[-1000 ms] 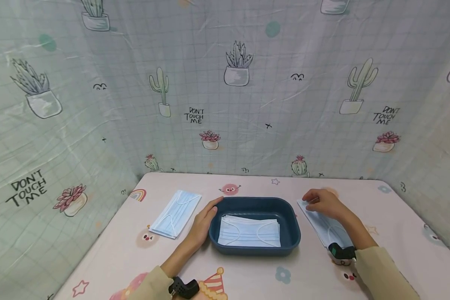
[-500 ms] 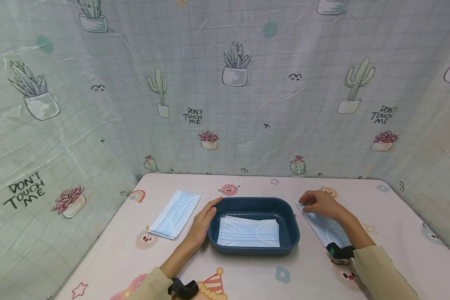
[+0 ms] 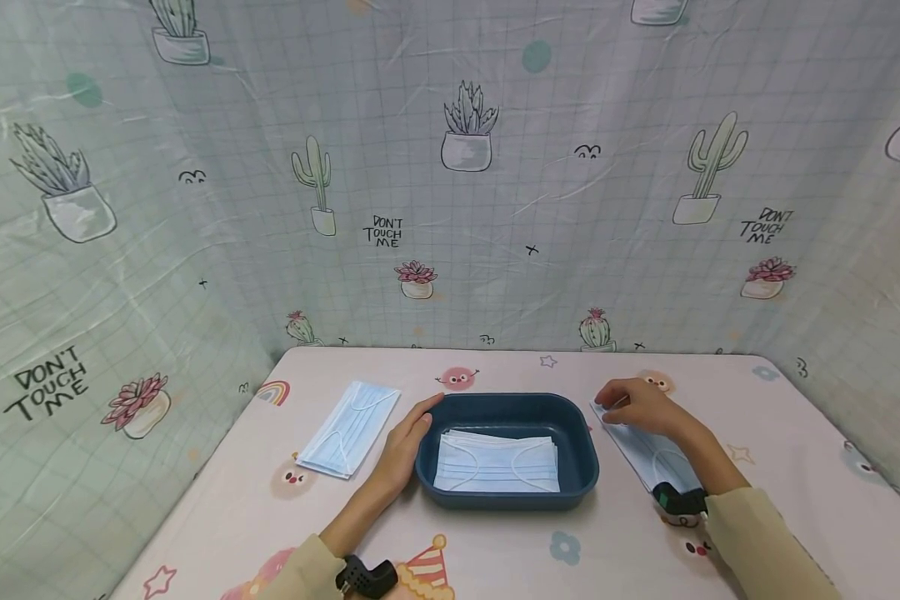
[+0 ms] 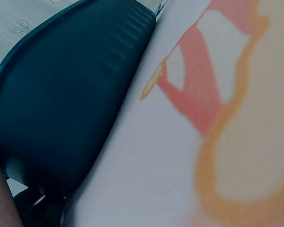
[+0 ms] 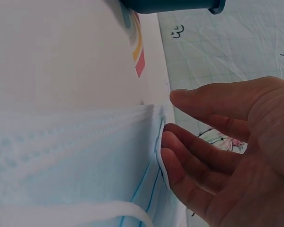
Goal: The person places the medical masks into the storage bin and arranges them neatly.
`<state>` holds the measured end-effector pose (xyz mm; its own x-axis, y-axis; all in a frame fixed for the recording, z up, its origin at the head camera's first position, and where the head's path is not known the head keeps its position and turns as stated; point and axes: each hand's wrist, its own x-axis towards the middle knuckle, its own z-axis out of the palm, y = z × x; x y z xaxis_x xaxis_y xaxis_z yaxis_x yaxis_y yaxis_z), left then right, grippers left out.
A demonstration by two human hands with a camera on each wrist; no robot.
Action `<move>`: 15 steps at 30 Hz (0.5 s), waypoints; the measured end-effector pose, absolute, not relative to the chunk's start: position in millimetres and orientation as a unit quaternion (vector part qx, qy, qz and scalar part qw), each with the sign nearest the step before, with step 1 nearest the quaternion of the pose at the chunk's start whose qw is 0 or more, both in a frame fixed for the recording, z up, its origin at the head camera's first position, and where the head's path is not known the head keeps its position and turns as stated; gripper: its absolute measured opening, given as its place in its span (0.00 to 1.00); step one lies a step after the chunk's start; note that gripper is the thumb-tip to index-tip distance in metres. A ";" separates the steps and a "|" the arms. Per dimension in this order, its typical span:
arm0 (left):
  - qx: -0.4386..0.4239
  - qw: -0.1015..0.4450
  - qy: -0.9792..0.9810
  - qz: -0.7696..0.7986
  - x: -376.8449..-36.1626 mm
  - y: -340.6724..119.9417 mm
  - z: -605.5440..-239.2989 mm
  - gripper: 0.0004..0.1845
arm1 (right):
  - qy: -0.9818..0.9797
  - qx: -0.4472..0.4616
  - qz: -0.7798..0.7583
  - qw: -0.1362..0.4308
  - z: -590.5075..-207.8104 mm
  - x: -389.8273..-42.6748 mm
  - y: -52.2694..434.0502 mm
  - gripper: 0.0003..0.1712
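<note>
Head view shows the right hand [image 3: 640, 406] at the far end of a blue mask [image 3: 648, 454] that lies on the surface [image 3: 495, 550] just right of the tray [image 3: 581, 437]. The mask's long axis runs from that far end, near the tray's far right corner, back toward the person and slightly rightward, so most of it lies under and behind the hand, along the forearm. In the right wrist view the fingertips [image 5: 173, 142] meet the mask's short edge [image 5: 158, 142], loosely bent, with the thumb [image 5: 203, 101] held clear above; they touch the edge but I judge they do not yet pinch it. The grip point therefore lies right at the fingers, and the tray lies to the hand's left, close by.

The left hand [image 3: 405, 446] rests with straight fingers against the tray's left wall, holding nothing; the left wrist view shows only that dark wall [image 4: 61, 104] and the printed surface beside it. A second mask [image 3: 350, 427] lies well left of the tray, its long axis also slanted, nearer to this hand than to the right one.

Inside the tray a stack of masks [image 3: 497, 462] lies flat, long axis across the tray, left to right. The mask under the right hand is turned well off that line, by something like a quarter turn.
</note>
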<state>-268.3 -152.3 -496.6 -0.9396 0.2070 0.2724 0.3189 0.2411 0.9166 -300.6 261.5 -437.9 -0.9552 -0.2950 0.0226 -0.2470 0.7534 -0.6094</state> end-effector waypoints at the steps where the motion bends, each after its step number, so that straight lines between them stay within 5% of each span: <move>1: -0.168 0.049 -0.786 -0.593 -268.3 -152.1 -496.6 0.23 | 0.936 -0.144 -0.320 0.037 -437.4 -300.8 262.1 0.16; 15: -0.154 0.035 -0.790 -0.593 -267.5 -151.4 -494.4 0.23 | 0.960 -0.051 -0.274 0.036 -423.7 -299.4 286.9 0.21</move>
<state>-267.5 -151.4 -494.4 -0.9498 0.2021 0.2387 0.2856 0.2492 0.9254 -299.4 286.9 -423.7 -0.9923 -0.1169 -0.0405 -0.0780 0.8450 -0.5291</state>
